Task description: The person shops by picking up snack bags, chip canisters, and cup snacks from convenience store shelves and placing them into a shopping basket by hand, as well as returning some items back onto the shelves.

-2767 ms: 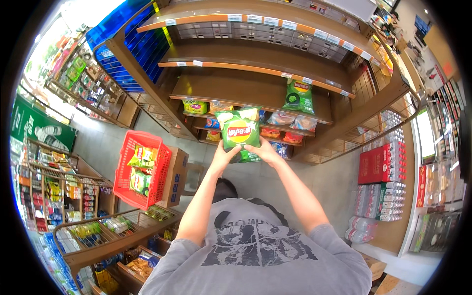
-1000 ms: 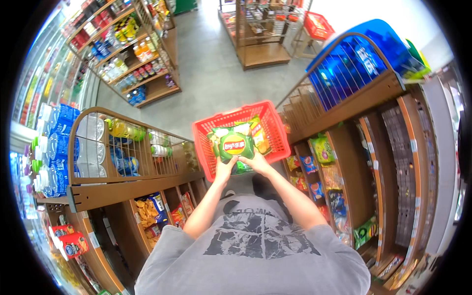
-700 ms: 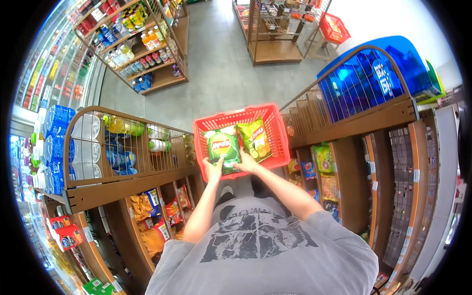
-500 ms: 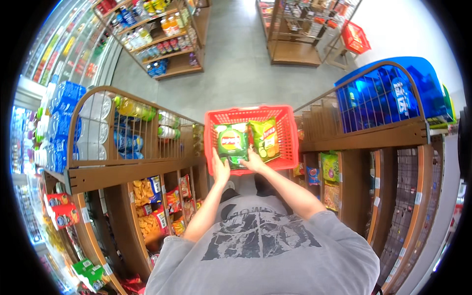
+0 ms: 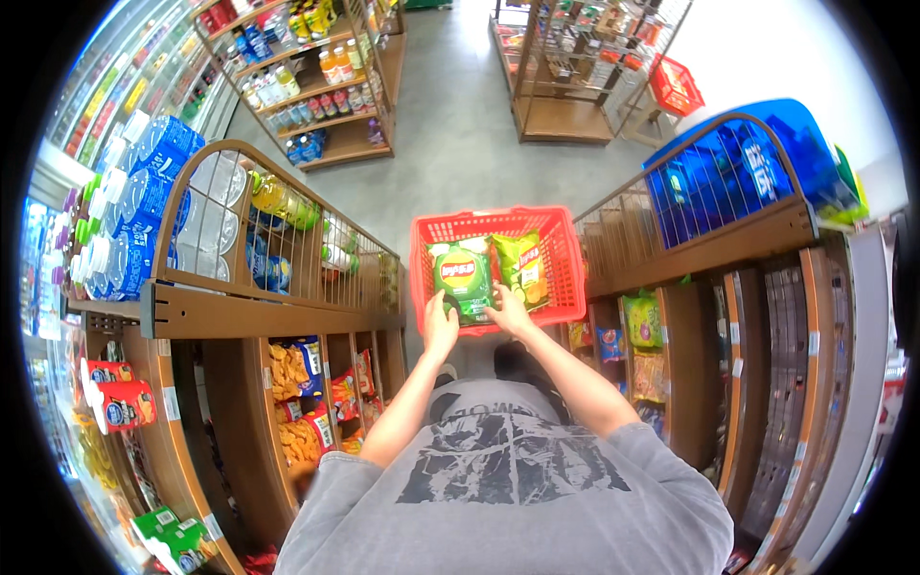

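In front of me is a red plastic shopping basket [image 5: 421, 264] with openwork walls. A green bag of chips [image 5: 462, 271] lies over its left half, face up. Beside it on the right, a yellow-green bag of chips [image 5: 522, 264] leans in the basket. My left hand [image 5: 441, 323] is closed on the lower left corner of the green bag, thumb on the front. My right hand [image 5: 510, 310] grips that bag's lower right edge, close to the yellow-green one. The fingers behind the bag are hidden.
Shelving with a wire rail [image 5: 278, 240] flanks me on the left, holding bottles and snack bags. On the right, another shelf carries large blue packs [image 5: 719, 182]. Beyond the aisle floor [image 5: 460, 144] stand a drinks shelf [image 5: 335, 149] and another red basket [image 5: 677, 84].
My view has shifted a little, and the surroundings sit differently in it. My right hand has moved slightly along the green bag's edge; both hands stay on the bag.
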`<state>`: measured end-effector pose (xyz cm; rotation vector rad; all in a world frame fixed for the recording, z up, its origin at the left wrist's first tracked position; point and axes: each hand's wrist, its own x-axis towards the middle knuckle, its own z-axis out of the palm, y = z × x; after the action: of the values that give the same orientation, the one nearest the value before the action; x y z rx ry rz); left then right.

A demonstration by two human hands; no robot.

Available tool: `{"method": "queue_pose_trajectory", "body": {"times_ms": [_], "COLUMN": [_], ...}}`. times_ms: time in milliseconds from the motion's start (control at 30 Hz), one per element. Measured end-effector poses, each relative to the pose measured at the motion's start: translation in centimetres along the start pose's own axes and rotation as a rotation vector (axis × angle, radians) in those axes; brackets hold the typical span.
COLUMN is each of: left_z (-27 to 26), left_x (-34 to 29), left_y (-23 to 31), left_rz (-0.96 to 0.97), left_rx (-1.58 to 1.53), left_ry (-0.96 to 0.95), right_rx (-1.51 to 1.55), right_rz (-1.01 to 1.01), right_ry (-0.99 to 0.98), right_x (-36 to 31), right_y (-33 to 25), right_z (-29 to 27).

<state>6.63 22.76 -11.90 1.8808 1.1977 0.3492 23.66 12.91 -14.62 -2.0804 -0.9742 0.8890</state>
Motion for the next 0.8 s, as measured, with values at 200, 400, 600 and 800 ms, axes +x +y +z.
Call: {"method": "queue_pose_trajectory", "body": {"times_ms": [200,400,600,800], "left_z": [-0.2,1.4,4.2,7.1], "left_x": [-0.7,-3.2,-6.3,-12.6], "left_y": [0.2,0.3,3.2,7.1], "left_rz": [0.207,0.473,0.656,0.685], "left_rx": [-0.028,-0.016,-0.033,-0.109], "left_ry": [-0.147,-0.231,-0.326,-0.488], "right_rx": [0.174,0.339,0.415,0.517], "right_rz": [-0.055,0.04,0.14,0.236], "right_ry": [0.501,0.807,1.047,1.193], "right_x": [-6.0,-14.7,-23.2,-31.6], "right_y": [-3.3,-3.7,-1.6,0.8], "right_z": [-0.3,1.1,0.5,-1.0]}}
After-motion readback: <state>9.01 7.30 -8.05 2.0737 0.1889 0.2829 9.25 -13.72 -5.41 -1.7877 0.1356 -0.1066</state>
